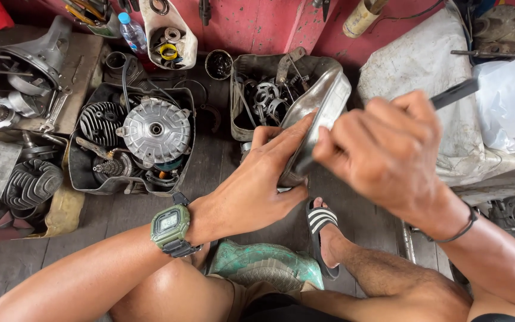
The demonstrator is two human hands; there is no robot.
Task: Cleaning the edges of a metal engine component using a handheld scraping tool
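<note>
My left hand [263,185], with a green watch on its wrist, holds a grey curved metal cover [323,110] from below, fingers pressed flat against its underside. My right hand [382,152] is closed around a dark flat tool [455,93] whose handle sticks out to the upper right; the fist rests against the cover's edge. The tool's working end is hidden behind my fingers. Both hands hover above my knees and a sandalled foot [323,229].
A black tub [84,179] on the left holds a finned cylinder and a round silver engine cover [156,129]. A metal box [251,65] of gears stands behind. A white cloth-covered block [424,65], a plastic bottle [132,33] and a green seat [266,262] are around me.
</note>
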